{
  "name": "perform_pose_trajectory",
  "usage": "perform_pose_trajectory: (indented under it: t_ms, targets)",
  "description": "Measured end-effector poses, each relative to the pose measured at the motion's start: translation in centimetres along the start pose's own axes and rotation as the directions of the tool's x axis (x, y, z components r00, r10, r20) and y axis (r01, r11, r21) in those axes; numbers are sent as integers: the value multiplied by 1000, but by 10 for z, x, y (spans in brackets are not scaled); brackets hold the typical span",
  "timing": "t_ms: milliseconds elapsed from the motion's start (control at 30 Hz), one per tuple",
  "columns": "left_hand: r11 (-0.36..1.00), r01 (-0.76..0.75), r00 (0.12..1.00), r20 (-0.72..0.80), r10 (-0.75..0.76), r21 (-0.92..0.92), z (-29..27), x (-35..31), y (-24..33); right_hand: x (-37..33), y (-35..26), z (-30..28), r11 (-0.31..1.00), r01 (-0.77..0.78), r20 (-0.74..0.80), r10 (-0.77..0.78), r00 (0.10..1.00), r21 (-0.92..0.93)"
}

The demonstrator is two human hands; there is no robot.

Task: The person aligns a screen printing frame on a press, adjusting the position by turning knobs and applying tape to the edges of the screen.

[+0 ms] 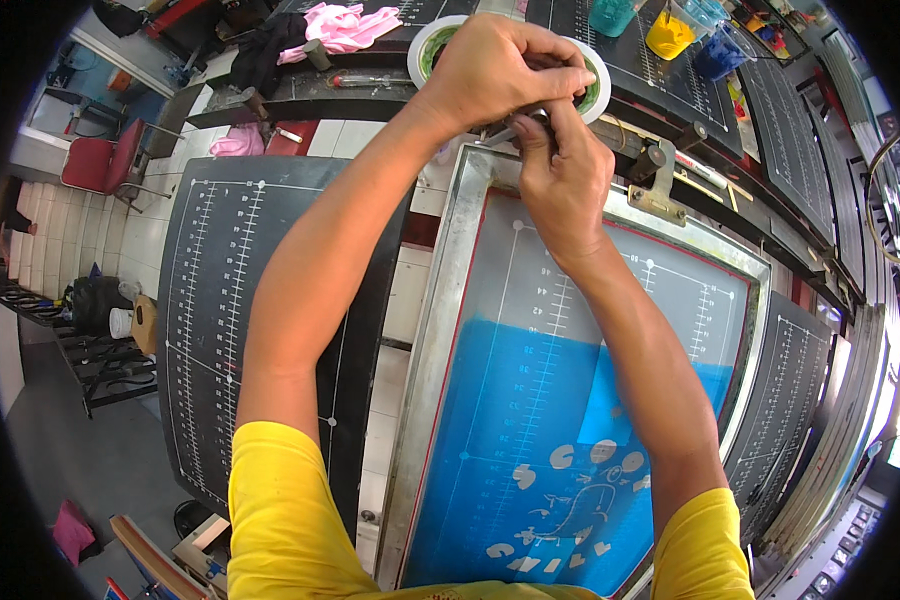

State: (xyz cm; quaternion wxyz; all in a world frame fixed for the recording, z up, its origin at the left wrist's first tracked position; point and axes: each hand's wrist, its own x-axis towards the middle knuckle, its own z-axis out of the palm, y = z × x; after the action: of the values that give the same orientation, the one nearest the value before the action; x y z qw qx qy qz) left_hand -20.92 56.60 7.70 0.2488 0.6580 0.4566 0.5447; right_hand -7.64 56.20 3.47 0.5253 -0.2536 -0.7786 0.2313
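Note:
My left hand (495, 68) reaches to the far edge of the screen frame, its thumb and fingers pinched together. Just below it, my right hand (570, 185) is closed too, thumb against forefinger, close to the left fingertips. What either hand holds is too small or hidden to make out. Behind the hands lie white-rimmed rolls with green cores (602, 85), partly covered by my fingers. Under my right forearm is a screen-printing frame (432, 290), its mesh blue over the lower part with a pale cartoon-like stencil (580, 505).
A metal hinge clamp (658, 190) sits at the frame's far edge. Dark, ruled printing boards (280, 300) flank the frame. Beyond stand cups of yellow (670, 38), teal and blue ink, with a pink cloth (345, 30) at the far left. A red chair (105, 160) stands left.

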Motion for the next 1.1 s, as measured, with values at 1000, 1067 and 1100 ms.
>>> perform_pose_trajectory:
  t_ms: [1000,1067,1100]
  targets:
    - [951,72,848,-484,-217,-301,-89,-102,114,-121,-60,-380,725,-676,-218,687,693,133]
    - [911,297,774,-486,-405,-286,-96,-150,139,-160,-67,-439,572,-815,-198,792,577,-91]
    - [867,415,717,-489,-498,-274,-98,-178,150,-183,-70,-468,478,-856,-196,836,512,-198]
